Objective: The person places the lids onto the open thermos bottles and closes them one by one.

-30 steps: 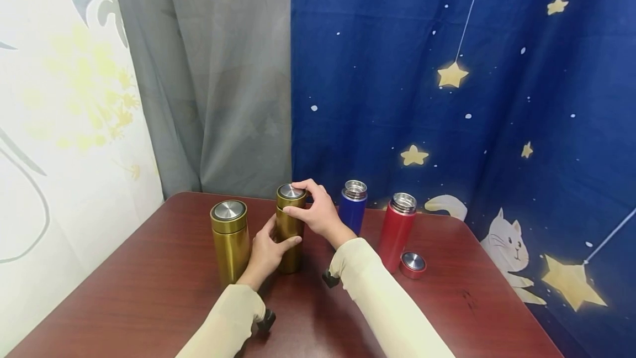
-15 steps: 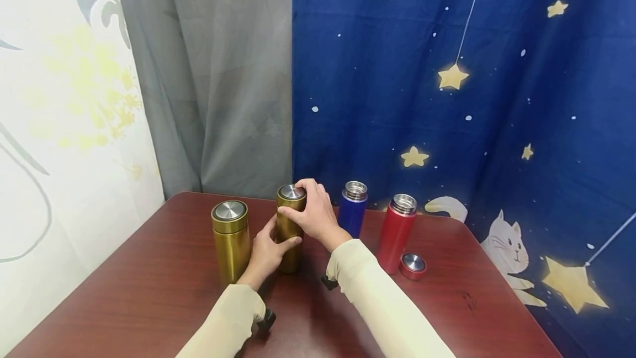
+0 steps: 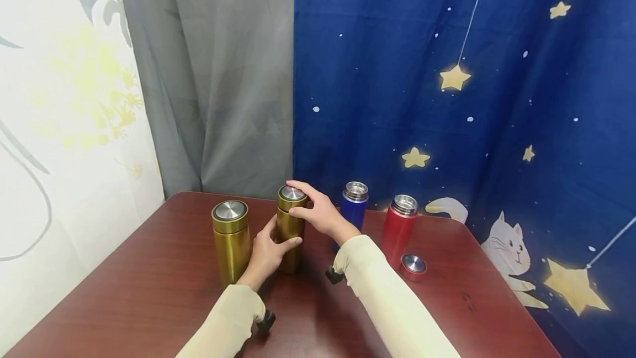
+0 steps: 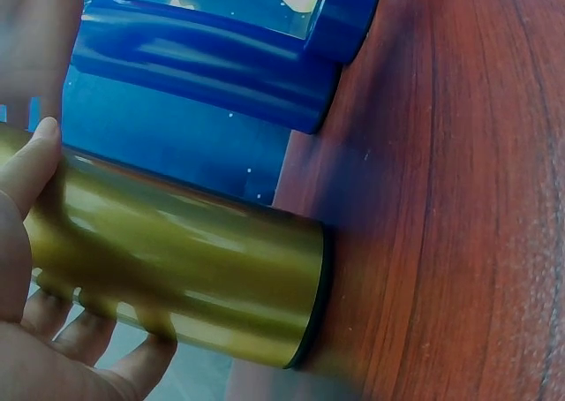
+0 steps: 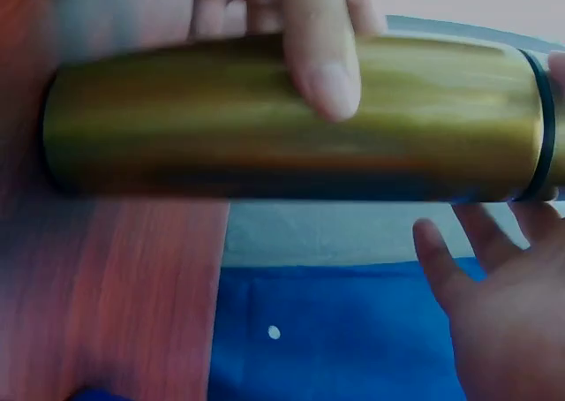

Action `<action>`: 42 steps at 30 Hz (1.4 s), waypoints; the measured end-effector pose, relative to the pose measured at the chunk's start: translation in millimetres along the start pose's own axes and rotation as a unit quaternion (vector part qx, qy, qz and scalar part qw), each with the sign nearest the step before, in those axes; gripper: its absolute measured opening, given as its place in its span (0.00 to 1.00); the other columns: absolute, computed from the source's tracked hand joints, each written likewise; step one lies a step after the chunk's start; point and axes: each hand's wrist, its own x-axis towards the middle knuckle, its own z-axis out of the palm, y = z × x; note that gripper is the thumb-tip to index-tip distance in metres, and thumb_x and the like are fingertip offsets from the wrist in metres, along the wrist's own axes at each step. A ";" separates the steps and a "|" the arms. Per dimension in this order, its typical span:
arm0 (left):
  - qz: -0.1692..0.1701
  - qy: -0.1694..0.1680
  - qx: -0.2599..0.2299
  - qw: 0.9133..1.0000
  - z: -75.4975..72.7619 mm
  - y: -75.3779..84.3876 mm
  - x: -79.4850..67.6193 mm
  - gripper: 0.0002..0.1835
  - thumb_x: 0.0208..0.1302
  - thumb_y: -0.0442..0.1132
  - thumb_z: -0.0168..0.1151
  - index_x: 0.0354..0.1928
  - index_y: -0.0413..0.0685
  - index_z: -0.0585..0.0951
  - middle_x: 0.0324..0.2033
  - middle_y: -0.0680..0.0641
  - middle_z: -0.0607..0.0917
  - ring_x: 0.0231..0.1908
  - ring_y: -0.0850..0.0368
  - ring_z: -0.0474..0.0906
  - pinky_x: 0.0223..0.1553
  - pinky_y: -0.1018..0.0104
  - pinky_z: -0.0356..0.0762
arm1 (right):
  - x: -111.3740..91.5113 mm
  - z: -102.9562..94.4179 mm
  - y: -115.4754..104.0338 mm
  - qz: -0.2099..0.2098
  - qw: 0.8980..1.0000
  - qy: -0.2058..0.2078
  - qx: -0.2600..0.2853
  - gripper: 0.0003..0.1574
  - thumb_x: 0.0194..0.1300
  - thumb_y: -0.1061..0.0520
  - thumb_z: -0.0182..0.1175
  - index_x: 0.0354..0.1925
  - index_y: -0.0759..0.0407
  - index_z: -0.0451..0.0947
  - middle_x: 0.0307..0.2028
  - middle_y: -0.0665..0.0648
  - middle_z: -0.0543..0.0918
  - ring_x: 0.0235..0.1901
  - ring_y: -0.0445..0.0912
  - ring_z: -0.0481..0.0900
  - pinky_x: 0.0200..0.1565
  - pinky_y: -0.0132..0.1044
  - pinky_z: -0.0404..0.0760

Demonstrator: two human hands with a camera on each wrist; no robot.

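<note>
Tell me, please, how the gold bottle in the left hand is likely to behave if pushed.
The gold bottle looks stiff, as its wall shows no dent under the fingers of the left hand. Its smooth, shiny side may be slightly slippery. Tall and narrow, it would probably tip if pushed near the lid, and its round body could then roll.
</note>
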 end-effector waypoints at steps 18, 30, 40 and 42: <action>0.005 -0.001 -0.011 1.000 -0.4 -0.1 -0.2 0.39 0.40 0.47 0.70 0.58 0.61 0.64 0.47 0.54 0.75 0.45 0.59 0.72 0.45 0.60 0.70 | 2.6 14.7 -0.2 -0.026 0.963 0.149 -0.222 0.41 0.40 0.29 0.59 0.52 0.43 0.68 0.44 0.43 0.74 0.41 0.39 0.66 0.44 0.36 0.66; 0.013 -0.007 -0.031 0.999 0.2 -1.1 -1.3 0.38 0.39 0.47 0.70 0.57 0.62 0.65 0.47 0.54 0.75 0.46 0.59 0.72 0.45 0.60 0.70 | 4.5 21.0 -10.6 0.004 0.923 0.157 -0.350 0.40 0.45 0.21 0.42 0.45 0.45 0.65 0.35 0.43 0.71 0.35 0.40 0.63 0.37 0.34 0.62; 0.008 -0.007 -0.025 1.000 0.6 -1.6 0.9 0.40 0.40 0.48 0.70 0.58 0.61 0.64 0.48 0.54 0.74 0.46 0.59 0.72 0.45 0.58 0.70 | -6.3 -3.0 -1.9 -0.003 0.998 0.022 -0.054 0.33 0.52 0.46 0.58 0.58 0.36 0.63 0.51 0.41 0.70 0.49 0.41 0.65 0.48 0.39 0.68; 0.004 -0.007 -0.029 1.000 0.8 -1.7 1.0 0.39 0.40 0.48 0.70 0.58 0.61 0.64 0.48 0.54 0.74 0.46 0.59 0.71 0.45 0.58 0.70 | -6.4 -5.0 -0.3 -0.001 0.999 0.018 -0.050 0.33 0.52 0.46 0.59 0.58 0.35 0.63 0.51 0.42 0.70 0.49 0.41 0.65 0.48 0.39 0.68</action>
